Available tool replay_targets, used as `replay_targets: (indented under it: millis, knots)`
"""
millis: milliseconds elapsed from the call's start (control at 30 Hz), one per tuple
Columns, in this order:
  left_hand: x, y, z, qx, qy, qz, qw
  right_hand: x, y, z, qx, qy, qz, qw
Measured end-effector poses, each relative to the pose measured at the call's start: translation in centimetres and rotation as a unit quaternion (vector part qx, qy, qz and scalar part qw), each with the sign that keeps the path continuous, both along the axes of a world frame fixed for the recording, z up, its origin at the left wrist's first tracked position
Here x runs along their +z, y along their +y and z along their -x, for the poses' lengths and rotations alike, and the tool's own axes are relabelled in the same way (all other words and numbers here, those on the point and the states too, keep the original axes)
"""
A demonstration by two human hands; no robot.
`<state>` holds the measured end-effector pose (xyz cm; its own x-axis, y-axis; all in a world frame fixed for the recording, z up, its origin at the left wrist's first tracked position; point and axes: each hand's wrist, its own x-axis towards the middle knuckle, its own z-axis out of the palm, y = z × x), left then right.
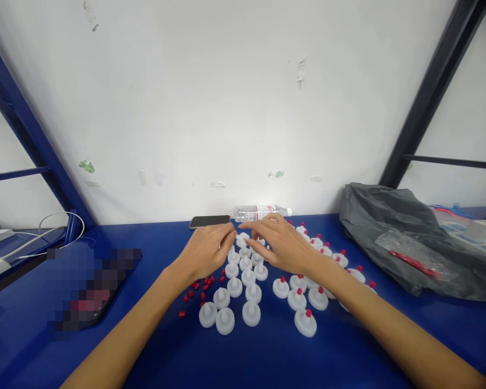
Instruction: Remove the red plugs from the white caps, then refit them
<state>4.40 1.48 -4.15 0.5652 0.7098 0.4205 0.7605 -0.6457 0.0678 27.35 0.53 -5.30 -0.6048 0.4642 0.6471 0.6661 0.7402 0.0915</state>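
My left hand (208,249) reaches over the blue table with its fingers curled together. Its fingertips are close to a tilted white spouted cap (242,239); whether they grip it or something smaller is hidden. Facing it, my right hand (285,244) has thumb and index finger apart, with the index tip near the left fingertips. Below and between the hands stand several white spouted caps (248,277) with bare tips. Small red tip covers (206,287) lie scattered beside my left wrist. Under and beyond my right forearm are several white caps with red tips (297,299).
Against the wall lie a clear plastic bottle (251,213) and a dark phone (209,221). A pixelated dark device (105,286) rests at left. On the right, a grey plastic bag (372,227) carries a clear bag with red pieces (415,262). A power strip (478,232) sits behind.
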Motion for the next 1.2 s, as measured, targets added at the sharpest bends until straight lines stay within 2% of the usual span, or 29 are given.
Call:
replay_targets:
  millis: [233,367,500,633,833,933,1033,1200]
  knots:
    - [1.5,1.2,2.2,0.171,0.103,-0.019,0.980,-0.6,2.1,-2.2,-0.148,0.024,0.055,0.987]
    - [1.5,1.8,3.0,0.211,0.174,0.020,0.962,-2.1,3.4,-3.9,-0.170,-0.025,0.114,0.979]
    - [0.9,2.2,3.3,0.211,0.223,0.068,0.949,-3.4,4.4,-4.7,-0.153,-0.067,0.161,0.973]
    - [0.2,2.5,3.7,0.213,0.246,0.104,0.940,-4.0,5.2,-5.0,-0.129,-0.080,0.187,0.970]
    - [0.2,2.4,3.6,0.209,0.235,0.088,0.945,-4.7,5.7,-5.2,-0.133,-0.066,0.199,0.969]
    - [0.9,2.2,3.3,0.198,0.213,0.045,0.956,-4.1,5.4,-4.9,-0.138,-0.044,0.184,0.972]
    - [1.4,1.9,2.9,0.177,0.182,-0.003,0.967,-2.6,4.5,-4.3,-0.126,-0.004,0.148,0.981]
    - [1.1,1.3,2.0,0.119,0.139,-0.057,0.982,-0.7,2.7,-2.8,-0.085,0.070,0.097,0.989]
